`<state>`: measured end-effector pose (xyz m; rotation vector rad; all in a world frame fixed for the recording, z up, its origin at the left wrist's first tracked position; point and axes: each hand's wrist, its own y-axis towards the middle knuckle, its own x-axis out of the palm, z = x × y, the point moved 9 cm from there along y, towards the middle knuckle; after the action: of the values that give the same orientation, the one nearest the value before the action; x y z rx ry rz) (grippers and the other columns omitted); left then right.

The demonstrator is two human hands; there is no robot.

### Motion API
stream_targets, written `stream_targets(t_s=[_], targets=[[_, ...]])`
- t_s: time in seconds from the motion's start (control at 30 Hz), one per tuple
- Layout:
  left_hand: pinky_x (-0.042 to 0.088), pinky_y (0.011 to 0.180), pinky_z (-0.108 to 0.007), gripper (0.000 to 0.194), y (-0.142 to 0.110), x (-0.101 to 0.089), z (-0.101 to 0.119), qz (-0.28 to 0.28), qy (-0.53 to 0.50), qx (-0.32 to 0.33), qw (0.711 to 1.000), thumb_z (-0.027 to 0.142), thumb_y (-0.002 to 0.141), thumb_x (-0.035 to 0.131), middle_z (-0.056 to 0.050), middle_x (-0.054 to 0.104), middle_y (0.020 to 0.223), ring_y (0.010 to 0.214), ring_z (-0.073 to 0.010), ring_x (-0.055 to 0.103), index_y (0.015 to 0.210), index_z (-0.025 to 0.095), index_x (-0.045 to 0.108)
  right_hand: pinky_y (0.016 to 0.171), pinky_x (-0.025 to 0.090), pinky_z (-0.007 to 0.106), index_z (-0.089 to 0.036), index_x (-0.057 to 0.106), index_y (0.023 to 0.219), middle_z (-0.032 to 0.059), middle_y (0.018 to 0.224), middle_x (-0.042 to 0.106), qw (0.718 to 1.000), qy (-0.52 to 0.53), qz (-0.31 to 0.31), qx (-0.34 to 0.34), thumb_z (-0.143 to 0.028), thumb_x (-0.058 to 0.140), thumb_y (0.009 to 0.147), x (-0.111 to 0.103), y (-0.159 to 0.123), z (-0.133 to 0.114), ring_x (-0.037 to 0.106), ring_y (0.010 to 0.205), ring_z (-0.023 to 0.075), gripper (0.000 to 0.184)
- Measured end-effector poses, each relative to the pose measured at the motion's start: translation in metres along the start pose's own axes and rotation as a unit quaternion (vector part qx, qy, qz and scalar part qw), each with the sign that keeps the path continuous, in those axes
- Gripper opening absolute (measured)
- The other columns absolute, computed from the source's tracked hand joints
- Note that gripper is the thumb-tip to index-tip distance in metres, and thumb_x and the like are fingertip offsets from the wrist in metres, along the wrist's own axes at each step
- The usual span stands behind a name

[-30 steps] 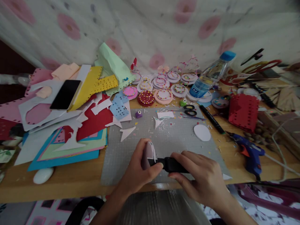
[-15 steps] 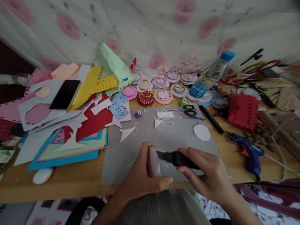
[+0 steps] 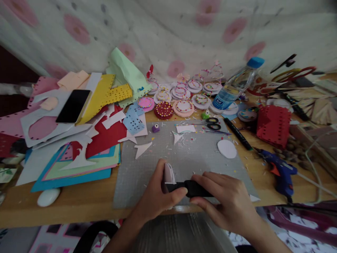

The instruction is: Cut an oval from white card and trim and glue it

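Observation:
Above the front of the grey cutting mat, my left hand is closed around a stack of round white paper discs, held on edge. My right hand grips the black handle of a utility knife. Its dark blade lies across the side of the discs, close to my left thumb. The blade's tip and the lower part of the discs are hidden by my left hand. Farther right on the mat lies a loose white paper disc.
Paper scraps, scissors and a purple punch lie on the mat. A blue glue gun and a black marker are to the right. Decorated discs and a water bottle stand behind; a phone rests on papers left.
The knife has come down and nearer to me along the discs, its blade moving left. My left thumb has shifted up against the blade, and the discs have turned slightly.

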<state>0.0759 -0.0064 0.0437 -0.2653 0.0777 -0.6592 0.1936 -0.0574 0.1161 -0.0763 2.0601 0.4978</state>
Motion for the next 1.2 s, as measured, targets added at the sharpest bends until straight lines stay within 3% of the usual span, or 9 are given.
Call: stream_targets(t_s=[0.23,0.43,0.53,0.63,0.77,0.83,0.93,1.07,1.2], targets=[[0.037,0.064,-0.024,0.034,0.000,-0.006,0.003,0.024,0.012,0.004,1.000,0.036,0.073,0.065,0.004,0.041,0.080,0.072,-0.0127,0.042,0.092,0.023,0.040,0.051,0.046,0.026,-0.014,0.067,0.099,0.0061,0.074,0.070,1.000,-0.006,0.026,0.012,-0.048,0.050,0.094,0.003,0.003,0.003,0.065,0.057,0.0165,0.038],[0.042,0.073,-0.029,0.055,-0.009,0.000,-0.014,-0.015,0.067,-0.036,0.997,0.032,0.064,0.075,0.001,0.047,0.095,0.086,-0.0179,0.048,0.107,0.025,0.041,0.053,0.049,0.026,-0.017,0.067,0.100,0.0087,0.083,0.076,0.982,-0.066,0.102,0.145,-0.045,0.048,0.095,-0.003,0.000,0.056,0.072,0.066,0.0210,0.035],[0.043,0.083,-0.035,0.056,-0.005,-0.008,-0.027,0.005,0.039,-0.042,0.998,0.029,0.070,0.070,-0.001,0.047,0.103,0.098,-0.0217,0.049,0.116,0.026,0.038,0.051,0.048,0.025,-0.018,0.066,0.098,0.0068,0.078,0.074,0.982,0.009,0.087,0.168,-0.044,0.047,0.095,0.004,0.003,0.062,0.070,0.062,0.0191,0.032],[0.036,0.102,-0.042,0.062,0.004,-0.013,-0.026,0.015,0.029,0.019,0.999,0.021,0.072,0.065,-0.006,0.046,0.121,0.121,-0.0272,0.043,0.126,0.026,0.036,0.048,0.045,0.022,-0.019,0.062,0.091,0.0014,0.066,0.067,0.971,0.129,0.053,0.194,-0.042,0.043,0.096,0.021,0.007,0.058,0.063,0.055,0.0149,0.031],[0.023,0.115,-0.046,0.078,0.012,-0.012,-0.017,0.004,0.033,0.100,0.994,0.006,0.062,0.051,-0.008,0.039,0.142,0.136,-0.0289,0.034,0.136,0.024,0.035,0.051,0.043,0.022,-0.019,0.058,0.090,-0.0016,0.063,0.058,0.950,0.209,0.021,0.231,-0.041,0.036,0.099,0.045,0.007,0.056,0.057,0.056,0.0139,0.033],[0.017,0.119,-0.046,0.085,0.012,-0.011,-0.017,0.004,0.033,0.111,0.993,0.004,0.060,0.046,-0.005,0.034,0.151,0.142,-0.0279,0.028,0.142,0.025,0.033,0.054,0.044,0.023,-0.019,0.057,0.094,-0.0015,0.066,0.059,0.950,0.209,0.006,0.230,-0.042,0.036,0.099,0.051,0.005,0.056,0.058,0.059,0.0146,0.031],[0.010,0.122,-0.043,0.081,0.009,-0.016,-0.020,0.045,0.037,0.092,0.994,0.005,0.071,0.044,-0.001,0.027,0.158,0.147,-0.0228,0.018,0.148,0.026,0.031,0.056,0.045,0.024,-0.020,0.057,0.100,0.0007,0.073,0.064,0.958,0.190,-0.020,0.212,-0.041,0.039,0.098,0.055,0.000,0.053,0.062,0.063,0.0160,0.028],[0.015,0.122,-0.042,0.056,0.005,-0.023,-0.029,0.111,0.052,0.056,0.991,0.016,0.089,0.044,-0.003,0.037,0.154,0.145,-0.0204,0.027,0.145,0.023,0.039,0.057,0.046,0.025,-0.020,0.057,0.107,0.0045,0.083,0.070,0.979,0.099,-0.026,0.175,-0.040,0.041,0.098,0.044,-0.004,0.042,0.067,0.069,0.0183,0.027],[0.020,0.121,-0.042,0.051,0.004,-0.022,-0.031,0.120,0.048,0.069,0.989,0.020,0.094,0.044,-0.005,0.041,0.152,0.143,-0.0207,0.032,0.145,0.022,0.040,0.059,0.045,0.026,-0.018,0.056,0.111,0.0060,0.086,0.069,0.995,0.018,-0.042,0.086,-0.037,0.043,0.098,0.035,-0.001,0.014,0.067,0.070,0.0183,0.026]])
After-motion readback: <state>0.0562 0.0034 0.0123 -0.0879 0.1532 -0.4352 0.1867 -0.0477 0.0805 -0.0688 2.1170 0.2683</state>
